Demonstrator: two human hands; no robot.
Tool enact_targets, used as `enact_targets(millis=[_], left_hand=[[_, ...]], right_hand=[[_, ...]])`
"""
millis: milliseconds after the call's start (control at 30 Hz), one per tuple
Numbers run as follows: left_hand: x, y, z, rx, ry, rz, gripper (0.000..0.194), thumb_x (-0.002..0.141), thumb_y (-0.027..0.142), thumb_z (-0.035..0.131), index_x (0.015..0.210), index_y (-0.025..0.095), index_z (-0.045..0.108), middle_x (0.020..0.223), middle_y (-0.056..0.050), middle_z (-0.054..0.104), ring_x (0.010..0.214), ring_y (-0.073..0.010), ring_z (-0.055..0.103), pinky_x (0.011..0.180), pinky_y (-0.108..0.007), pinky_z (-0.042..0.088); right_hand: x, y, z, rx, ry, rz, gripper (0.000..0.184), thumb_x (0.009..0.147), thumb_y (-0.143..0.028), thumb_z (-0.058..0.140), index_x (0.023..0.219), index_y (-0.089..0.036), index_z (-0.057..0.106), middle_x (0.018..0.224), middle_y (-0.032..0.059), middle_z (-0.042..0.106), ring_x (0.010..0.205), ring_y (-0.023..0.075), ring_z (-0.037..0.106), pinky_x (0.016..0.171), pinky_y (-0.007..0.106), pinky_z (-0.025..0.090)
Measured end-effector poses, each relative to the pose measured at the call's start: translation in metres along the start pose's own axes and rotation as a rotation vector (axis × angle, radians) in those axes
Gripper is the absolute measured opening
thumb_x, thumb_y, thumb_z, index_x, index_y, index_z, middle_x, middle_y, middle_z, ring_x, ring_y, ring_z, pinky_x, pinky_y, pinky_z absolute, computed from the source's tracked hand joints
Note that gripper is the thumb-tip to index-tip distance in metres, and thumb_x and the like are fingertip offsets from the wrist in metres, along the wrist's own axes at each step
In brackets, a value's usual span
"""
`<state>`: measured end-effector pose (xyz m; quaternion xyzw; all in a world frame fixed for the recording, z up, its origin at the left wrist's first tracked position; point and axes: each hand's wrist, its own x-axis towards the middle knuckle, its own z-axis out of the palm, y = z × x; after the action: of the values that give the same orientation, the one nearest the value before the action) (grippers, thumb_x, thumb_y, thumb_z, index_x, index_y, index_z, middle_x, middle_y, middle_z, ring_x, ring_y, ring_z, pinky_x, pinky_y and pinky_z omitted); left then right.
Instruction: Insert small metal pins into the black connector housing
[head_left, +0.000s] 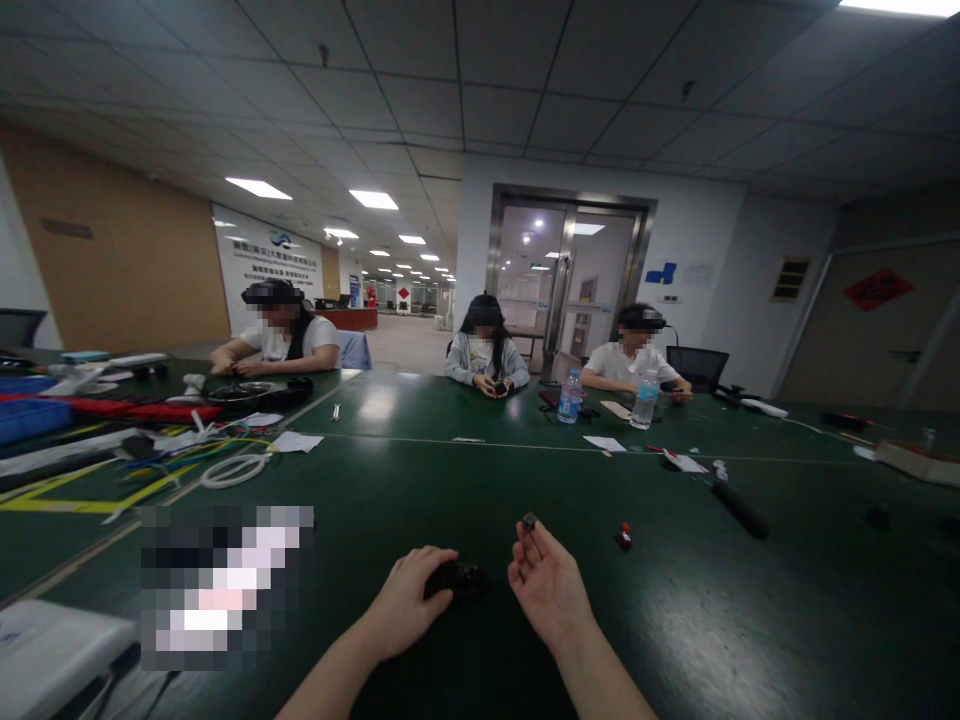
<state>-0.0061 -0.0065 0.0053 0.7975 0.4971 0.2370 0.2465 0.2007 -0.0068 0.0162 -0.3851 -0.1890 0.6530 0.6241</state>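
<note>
My left hand rests on the green table, its fingers and thumb curved around one end of a small black object. The palm hides part of that object, and its kind is unclear. My right hand is raised to the right of it, palm turned up. Between its fingertips it pinches a small dark blocky piece, too small to name. Farther right on the table lies a small red and black item, apart from both hands.
A pixelated oblong thing and a white box lie at left, near cables. Two water bottles stand ahead; a black cylindrical thing lies at right. Three people sit across the green table.
</note>
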Motion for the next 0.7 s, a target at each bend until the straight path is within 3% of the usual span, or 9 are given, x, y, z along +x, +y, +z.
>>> enact_targets(millis=[200,500,700], left_hand=[[0.0002,-0.0002,0.0000,-0.009,0.003,0.003,0.043,0.074,0.028,0.051,0.117,0.025,0.049,0.116,-0.003,0.054,0.108,-0.0203,0.046,0.094,-0.034,0.032],[0.0013,0.0009,0.0005,0.016,0.009,0.003,0.043,0.073,0.029,0.052,0.116,0.024,0.050,0.115,-0.004,0.055,0.107,-0.0212,0.047,0.095,-0.035,0.031],[0.0009,-0.0024,0.0004,-0.010,0.011,0.000,0.042,0.074,0.030,0.052,0.116,0.025,0.050,0.116,-0.003,0.054,0.108,-0.0206,0.046,0.094,-0.033,0.032]], right_hand=[[-0.0009,-0.0002,0.0010,0.074,-0.018,0.030,0.020,0.069,-0.036,0.062,0.085,-0.024,0.062,0.088,-0.0008,0.066,0.071,0.0133,0.059,0.063,0.027,0.045],[0.0006,0.0001,0.0006,-0.037,-0.010,-0.036,0.023,0.070,-0.040,0.059,0.087,-0.024,0.061,0.088,0.0016,0.066,0.072,0.0161,0.060,0.062,0.030,0.045],[-0.0033,-0.0014,0.0044,0.008,0.015,0.000,0.019,0.069,-0.040,0.062,0.081,-0.025,0.063,0.086,-0.0002,0.066,0.068,0.0144,0.058,0.061,0.028,0.045]])
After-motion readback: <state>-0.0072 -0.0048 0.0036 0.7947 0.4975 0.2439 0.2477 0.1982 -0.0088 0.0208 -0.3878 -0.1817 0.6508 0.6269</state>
